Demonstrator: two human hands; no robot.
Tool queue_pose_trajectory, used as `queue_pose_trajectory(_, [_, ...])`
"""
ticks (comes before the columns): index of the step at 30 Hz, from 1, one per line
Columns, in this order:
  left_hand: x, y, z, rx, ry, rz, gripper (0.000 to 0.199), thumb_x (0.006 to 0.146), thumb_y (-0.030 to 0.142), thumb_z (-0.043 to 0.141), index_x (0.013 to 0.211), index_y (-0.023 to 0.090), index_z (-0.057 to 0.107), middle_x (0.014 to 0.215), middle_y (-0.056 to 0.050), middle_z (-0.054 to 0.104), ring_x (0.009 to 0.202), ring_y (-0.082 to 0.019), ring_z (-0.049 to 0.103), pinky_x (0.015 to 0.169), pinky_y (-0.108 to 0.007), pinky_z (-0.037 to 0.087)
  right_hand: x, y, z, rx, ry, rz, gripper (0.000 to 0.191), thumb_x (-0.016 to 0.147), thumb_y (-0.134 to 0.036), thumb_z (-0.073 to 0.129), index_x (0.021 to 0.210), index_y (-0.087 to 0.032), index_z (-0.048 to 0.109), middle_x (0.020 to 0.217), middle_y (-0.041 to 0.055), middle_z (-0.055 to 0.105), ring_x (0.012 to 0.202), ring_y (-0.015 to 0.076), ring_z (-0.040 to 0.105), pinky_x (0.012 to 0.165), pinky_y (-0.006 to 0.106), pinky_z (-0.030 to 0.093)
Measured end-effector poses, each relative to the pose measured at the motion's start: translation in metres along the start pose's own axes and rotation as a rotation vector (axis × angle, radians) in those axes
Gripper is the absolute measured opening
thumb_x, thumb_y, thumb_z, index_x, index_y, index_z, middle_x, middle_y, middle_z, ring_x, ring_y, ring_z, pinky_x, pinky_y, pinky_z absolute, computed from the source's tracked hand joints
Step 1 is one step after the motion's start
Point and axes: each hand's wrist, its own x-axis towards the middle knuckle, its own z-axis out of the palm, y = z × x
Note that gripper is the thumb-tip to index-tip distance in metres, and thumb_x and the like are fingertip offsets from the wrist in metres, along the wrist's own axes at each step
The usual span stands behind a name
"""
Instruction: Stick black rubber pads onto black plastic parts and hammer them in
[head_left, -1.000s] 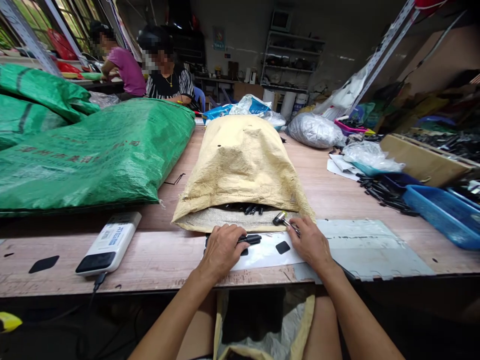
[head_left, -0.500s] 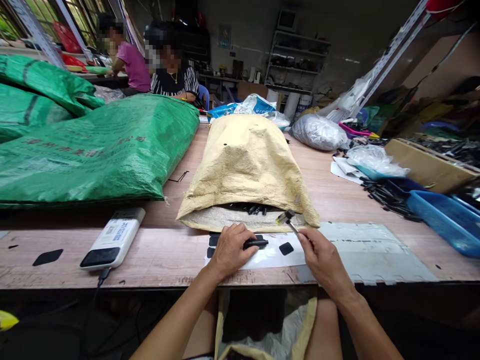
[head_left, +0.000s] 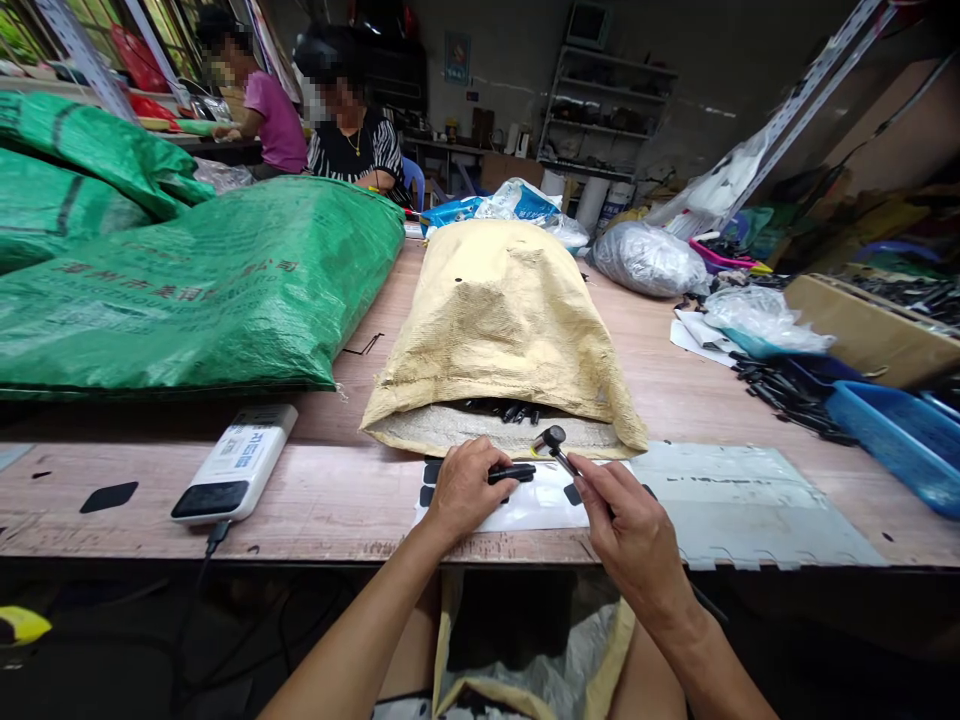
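My left hand (head_left: 466,488) rests on the table's front strip, its fingers closed round a slim black pen-like piece (head_left: 517,472) whose end sticks out to the right. My right hand (head_left: 634,525) grips the thin handle of a small hammer (head_left: 553,440). The hammer's head, dark with a clear yellowish face, hovers just above and to the right of the black piece, apart from it. Beneath both hands lies a white sheet (head_left: 540,510) with several black rounded pads. Just behind is the open mouth of a tan woven sack (head_left: 499,330), with more black pieces showing inside.
A large green sack (head_left: 202,290) fills the left side, with a white power bank (head_left: 236,465) and cable before it. On the right stand a blue tray (head_left: 900,440) and loose black pieces (head_left: 787,400). Another open sack (head_left: 622,640) sits at my lap. Two people work behind.
My right hand has brought the hammer left, closer to the black piece, and its head has turned. The left hand keeps its hold. The whole view has shifted slightly.
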Motion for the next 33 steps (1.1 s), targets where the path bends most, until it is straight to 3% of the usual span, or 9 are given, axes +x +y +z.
queue_pose_trajectory(7, [-0.002,-0.001,0.001,-0.012,0.020,0.018,0.011,0.082,0.027,0.072,0.092,0.025,0.076,0.087,-0.001,0.065,0.091,-0.019,0.060,0.082,-0.032,0.041,-0.013,-0.002,0.008,-0.019,0.060,-0.021,0.037,0.099,-0.025,0.047,0.133,-0.029,0.061,0.100,0.0064,0.068,0.090,0.0184,0.066,0.079,0.029,0.053])
queue_pose_trajectory(12, [-0.002,-0.001,0.001,-0.013,0.023,0.017,0.012,0.082,0.027,0.072,0.093,0.026,0.078,0.086,-0.001,0.065,0.091,-0.019,0.061,0.082,-0.032,0.042,-0.019,0.002,0.018,-0.054,-0.014,-0.013,0.036,0.100,-0.023,0.044,0.131,-0.030,0.062,0.095,0.0046,0.067,0.087,0.0165,0.066,0.076,0.027,0.052])
queue_pose_trajectory(18, [-0.002,-0.001,0.001,-0.011,0.027,0.027,0.014,0.081,0.024,0.072,0.093,0.026,0.078,0.086,-0.001,0.064,0.089,-0.019,0.060,0.081,-0.032,0.041,-0.015,-0.009,0.015,0.017,0.048,-0.044,0.037,0.099,-0.022,0.048,0.134,-0.030,0.060,0.099,0.0058,0.067,0.092,0.0180,0.065,0.082,0.030,0.052])
queue_pose_trajectory(23, [-0.003,-0.001,0.002,-0.022,0.035,0.024,0.013,0.080,0.023,0.072,0.091,0.027,0.078,0.084,0.000,0.064,0.088,-0.019,0.060,0.081,-0.032,0.041,-0.018,-0.011,0.022,-0.006,-0.063,-0.059,0.037,0.100,-0.022,0.045,0.133,-0.031,0.060,0.096,0.0040,0.066,0.089,0.0168,0.065,0.077,0.027,0.051])
queue_pose_trajectory(27, [-0.002,-0.001,-0.001,-0.089,0.033,0.015,0.013,0.079,0.021,0.071,0.091,0.024,0.075,0.087,0.000,0.066,0.090,-0.019,0.060,0.083,-0.032,0.042,-0.005,0.008,0.015,-0.097,0.038,-0.015,0.032,0.099,-0.026,0.048,0.126,-0.029,0.065,0.101,0.0042,0.068,0.094,0.0181,0.065,0.084,0.029,0.049])
queue_pose_trajectory(30, [-0.001,-0.002,-0.006,-0.234,0.040,0.004,0.015,0.077,0.017,0.070,0.091,0.022,0.070,0.091,0.000,0.067,0.090,-0.018,0.061,0.081,-0.030,0.043,0.008,0.036,0.010,-0.228,0.108,0.045,0.027,0.098,-0.030,0.051,0.118,-0.027,0.069,0.098,0.0050,0.069,0.095,0.0203,0.064,0.085,0.031,0.048])
queue_pose_trajectory(33, [-0.001,-0.003,-0.010,-0.349,0.039,-0.014,0.015,0.077,0.016,0.070,0.090,0.021,0.068,0.093,0.001,0.067,0.088,-0.017,0.060,0.077,-0.027,0.044,0.014,0.066,0.015,-0.339,0.100,0.080,0.024,0.096,-0.030,0.053,0.110,-0.025,0.072,0.092,0.0049,0.068,0.092,0.0212,0.062,0.081,0.032,0.046])
